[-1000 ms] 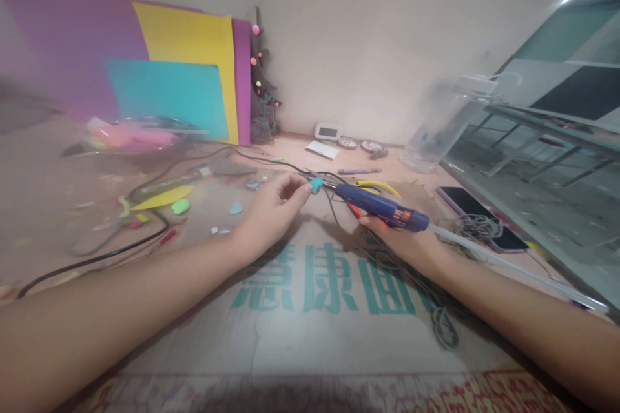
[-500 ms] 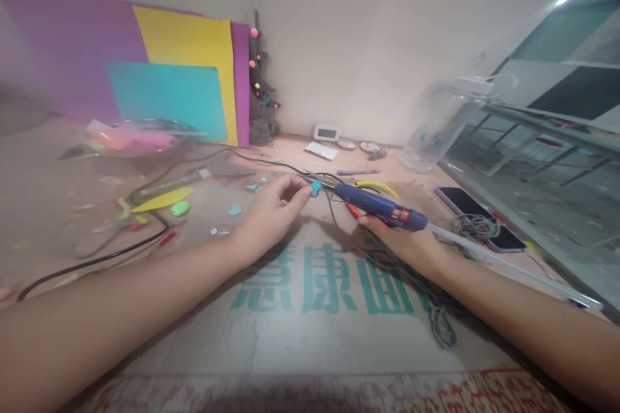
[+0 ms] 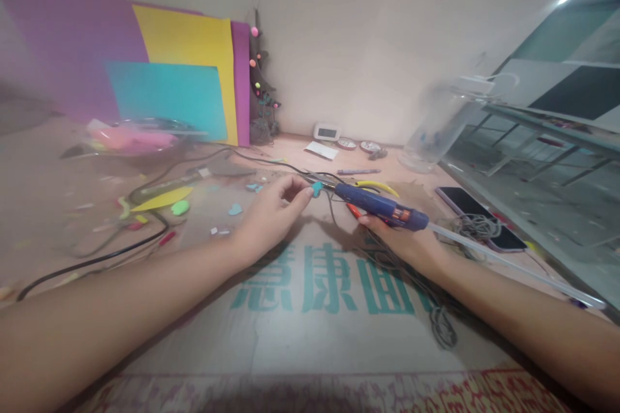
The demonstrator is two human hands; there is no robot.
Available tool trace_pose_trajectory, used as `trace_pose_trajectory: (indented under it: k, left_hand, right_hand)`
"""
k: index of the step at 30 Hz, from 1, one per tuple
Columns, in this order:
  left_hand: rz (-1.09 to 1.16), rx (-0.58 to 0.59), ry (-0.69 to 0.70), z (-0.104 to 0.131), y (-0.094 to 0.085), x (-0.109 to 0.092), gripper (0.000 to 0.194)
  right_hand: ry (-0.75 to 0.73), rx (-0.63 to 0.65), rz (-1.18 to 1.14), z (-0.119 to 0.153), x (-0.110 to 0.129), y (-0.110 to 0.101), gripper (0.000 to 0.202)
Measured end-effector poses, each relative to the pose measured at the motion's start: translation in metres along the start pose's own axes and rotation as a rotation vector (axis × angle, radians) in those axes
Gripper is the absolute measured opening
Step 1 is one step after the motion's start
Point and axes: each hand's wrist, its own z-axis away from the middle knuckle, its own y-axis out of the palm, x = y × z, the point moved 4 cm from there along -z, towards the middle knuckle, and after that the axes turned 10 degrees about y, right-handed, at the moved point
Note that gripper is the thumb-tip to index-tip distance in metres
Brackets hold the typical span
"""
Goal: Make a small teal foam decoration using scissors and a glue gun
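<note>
My left hand (image 3: 274, 213) pinches a small teal piece (image 3: 316, 189) between thumb and fingertips near the middle of the view. A blue glue gun (image 3: 372, 203) is in my right hand (image 3: 404, 239), its metal nozzle pointing left and close to the teal piece; whether they touch is hard to tell. A clear glue stick (image 3: 513, 262) extends from the gun's rear toward the lower right. Under both hands lies a pale sheet printed with green characters (image 3: 327, 277). Light blue pieces (image 3: 235, 209) rest left of my left hand.
A black cable (image 3: 92, 263) loops across the left side, near a yellow leaf shape (image 3: 165, 199) and a green piece (image 3: 180, 208). On the right are a phone (image 3: 465, 203) with coiled wire and a clear jug (image 3: 429, 132). A small white clock (image 3: 326, 132) stands by the wall.
</note>
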Motion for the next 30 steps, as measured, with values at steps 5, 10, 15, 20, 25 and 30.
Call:
trace_pose_trajectory:
  k: [5, 10, 15, 20, 25, 30]
  left_hand:
    - [-0.036, 0.013, 0.013, 0.0009, 0.0009, -0.0020, 0.018]
    - [-0.030, 0.013, 0.026, 0.0005, 0.0009, -0.0056, 0.016]
    - [-0.021, 0.022, 0.027, 0.0013, 0.0012, -0.0058, 0.017]
    - [-0.014, 0.025, 0.025, 0.0012, 0.0021, -0.0052, 0.017]
    - [-0.023, 0.023, 0.039, 0.0007, 0.0016, -0.0073, 0.016]
    - [-0.033, 0.026, 0.044, 0.0002, 0.0024, -0.0073, 0.015]
  right_hand:
    - [-0.003, -0.004, -0.005, 0.0003, -0.0006, -0.0001, 0.015]
    - [-0.009, -0.002, 0.010, 0.0003, -0.0002, 0.0002, 0.014]
    - [-0.012, -0.012, -0.014, 0.0014, 0.0019, 0.0004, 0.014]
    - [-0.008, 0.011, -0.007, 0.0016, 0.0041, -0.0007, 0.016]
    - [0.020, 0.023, -0.018, 0.0036, 0.0016, 0.0007, 0.017]
    - [0.013, -0.010, -0.042, 0.0050, 0.0039, 0.0007, 0.016]
